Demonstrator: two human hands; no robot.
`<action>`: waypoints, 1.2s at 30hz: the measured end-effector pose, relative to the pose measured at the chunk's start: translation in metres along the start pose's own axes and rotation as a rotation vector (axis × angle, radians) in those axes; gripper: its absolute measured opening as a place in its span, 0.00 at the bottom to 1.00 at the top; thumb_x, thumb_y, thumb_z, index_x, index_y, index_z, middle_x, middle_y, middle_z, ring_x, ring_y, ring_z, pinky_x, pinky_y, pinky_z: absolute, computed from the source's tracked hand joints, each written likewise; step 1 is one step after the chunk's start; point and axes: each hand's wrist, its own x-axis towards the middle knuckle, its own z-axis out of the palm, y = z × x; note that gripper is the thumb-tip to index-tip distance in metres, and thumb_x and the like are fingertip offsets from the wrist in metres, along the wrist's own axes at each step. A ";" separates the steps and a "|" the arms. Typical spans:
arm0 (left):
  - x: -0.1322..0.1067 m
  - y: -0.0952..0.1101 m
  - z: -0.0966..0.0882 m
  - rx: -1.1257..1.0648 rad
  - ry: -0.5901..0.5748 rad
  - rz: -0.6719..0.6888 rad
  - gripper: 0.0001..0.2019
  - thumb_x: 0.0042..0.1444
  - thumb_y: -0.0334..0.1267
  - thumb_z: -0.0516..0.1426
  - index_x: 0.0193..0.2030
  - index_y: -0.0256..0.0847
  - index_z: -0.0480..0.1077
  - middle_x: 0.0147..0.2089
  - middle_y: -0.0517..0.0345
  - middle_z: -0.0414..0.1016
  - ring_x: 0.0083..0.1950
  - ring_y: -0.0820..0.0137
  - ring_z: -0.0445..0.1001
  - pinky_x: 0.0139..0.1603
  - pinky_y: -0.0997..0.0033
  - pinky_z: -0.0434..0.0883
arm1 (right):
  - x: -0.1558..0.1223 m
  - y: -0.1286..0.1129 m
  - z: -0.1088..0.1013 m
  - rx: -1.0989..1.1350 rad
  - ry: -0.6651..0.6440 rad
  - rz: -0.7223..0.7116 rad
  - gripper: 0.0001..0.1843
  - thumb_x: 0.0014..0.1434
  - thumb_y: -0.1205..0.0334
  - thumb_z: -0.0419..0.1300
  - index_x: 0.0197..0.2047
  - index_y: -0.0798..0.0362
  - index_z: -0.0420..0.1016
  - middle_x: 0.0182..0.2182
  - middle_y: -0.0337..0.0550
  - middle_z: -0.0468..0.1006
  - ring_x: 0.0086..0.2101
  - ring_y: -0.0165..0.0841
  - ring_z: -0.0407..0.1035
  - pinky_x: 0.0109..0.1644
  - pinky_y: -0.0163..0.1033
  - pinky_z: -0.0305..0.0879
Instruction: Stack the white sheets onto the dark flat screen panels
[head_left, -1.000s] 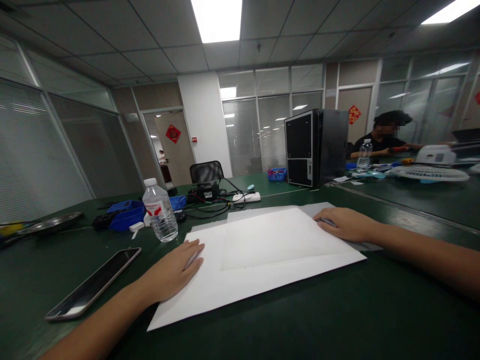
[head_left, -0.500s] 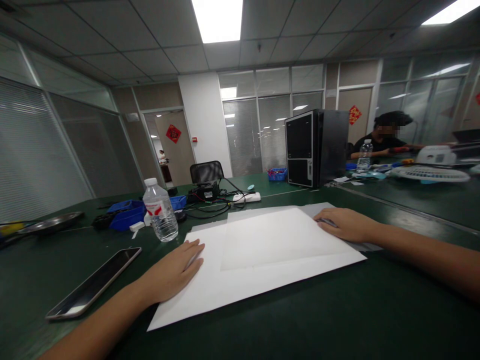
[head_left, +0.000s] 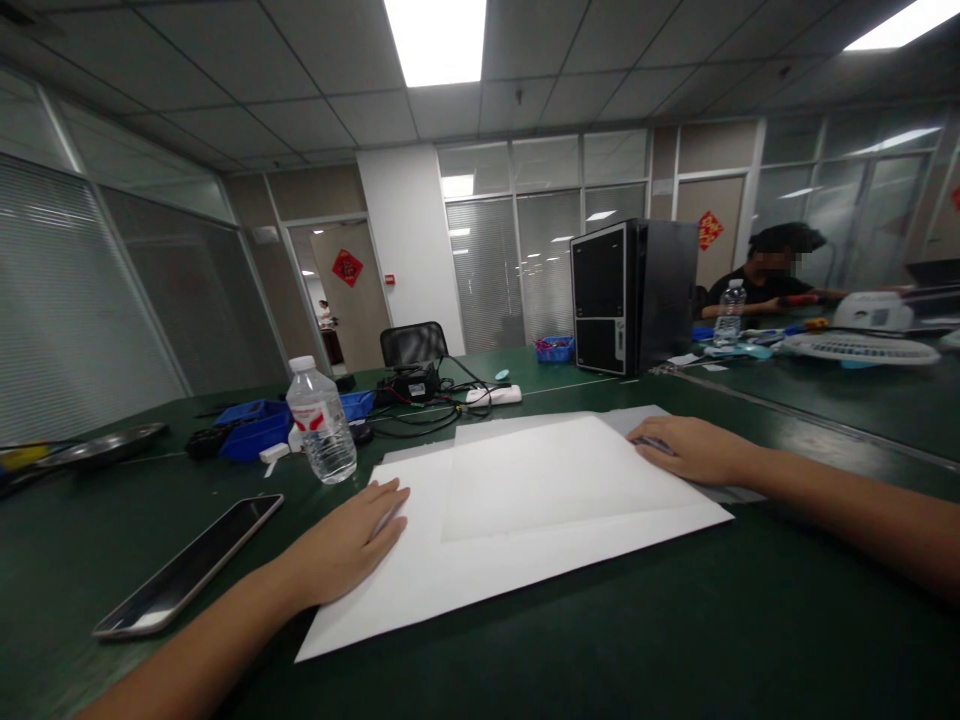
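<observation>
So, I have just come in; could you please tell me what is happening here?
At a green table, the camera wearer's left hand rests on the left part of some white paper, and the right hand is at its far right edge. Against the right hand shows a slim dark item, too unclear to name. A phone lies left of the left hand, and a plastic bottle stands beyond the phone. Farther back stands a computer tower, and another person is at the right.
</observation>
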 end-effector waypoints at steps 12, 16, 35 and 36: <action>0.000 0.000 0.001 -0.002 0.020 0.009 0.35 0.67 0.64 0.44 0.72 0.44 0.63 0.76 0.51 0.59 0.76 0.51 0.55 0.75 0.46 0.54 | 0.001 -0.002 0.002 -0.043 0.021 0.036 0.29 0.69 0.43 0.45 0.58 0.50 0.77 0.55 0.49 0.77 0.52 0.47 0.72 0.56 0.53 0.69; 0.000 0.000 0.000 -0.006 0.017 0.010 0.35 0.67 0.64 0.44 0.72 0.45 0.62 0.76 0.51 0.58 0.76 0.51 0.55 0.75 0.46 0.54 | 0.003 0.004 0.008 -0.077 0.041 0.155 0.30 0.69 0.41 0.45 0.57 0.51 0.77 0.56 0.50 0.77 0.53 0.49 0.71 0.57 0.55 0.68; 0.000 0.005 -0.004 0.013 0.000 -0.015 0.37 0.66 0.65 0.44 0.72 0.42 0.62 0.75 0.49 0.59 0.76 0.51 0.57 0.75 0.45 0.55 | 0.003 -0.005 0.006 -0.017 0.054 0.306 0.35 0.69 0.35 0.42 0.62 0.48 0.73 0.52 0.50 0.80 0.47 0.51 0.75 0.51 0.56 0.71; 0.000 0.005 -0.004 0.014 0.002 -0.015 0.37 0.66 0.65 0.44 0.72 0.42 0.62 0.75 0.48 0.60 0.76 0.51 0.57 0.75 0.46 0.55 | 0.003 -0.006 0.005 -0.019 0.059 0.297 0.34 0.69 0.35 0.43 0.61 0.48 0.74 0.51 0.50 0.80 0.47 0.51 0.75 0.51 0.56 0.70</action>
